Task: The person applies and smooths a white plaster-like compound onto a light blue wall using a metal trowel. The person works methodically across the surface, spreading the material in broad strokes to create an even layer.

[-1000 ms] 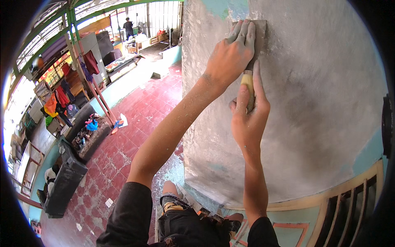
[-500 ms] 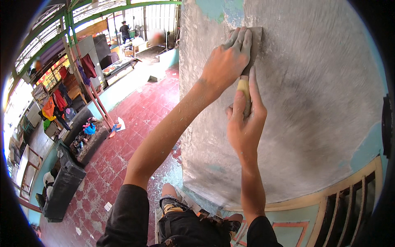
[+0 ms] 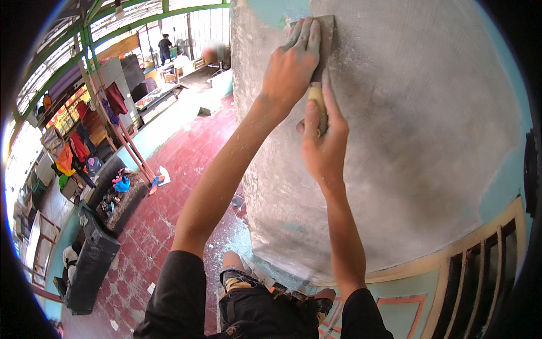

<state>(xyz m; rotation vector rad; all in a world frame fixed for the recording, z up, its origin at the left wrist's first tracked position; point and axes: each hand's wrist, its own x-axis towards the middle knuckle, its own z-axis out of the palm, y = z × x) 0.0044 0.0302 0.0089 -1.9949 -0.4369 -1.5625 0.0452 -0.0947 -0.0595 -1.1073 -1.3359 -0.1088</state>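
A scraper with a wide dusty metal blade and a worn yellowish handle lies against the grey plastered wall, near its upper left part. My right hand is closed around the handle, with its index finger stretched up along the tool. Higher up, my left hand presses its flat, dust-covered fingers onto the blade; its thumb is hidden. Patches of light blue paint show at the wall's top, just above the blade.
A barred wooden opening is at lower right. Pale debris lies at the wall's foot on the red tiled floor. Leftward stand a dark sofa, posts and hanging clothes. People are far back.
In the view, both hands and the scraper sit farther up and left than before. The wall and room have also shifted slightly left. The grips look the same.
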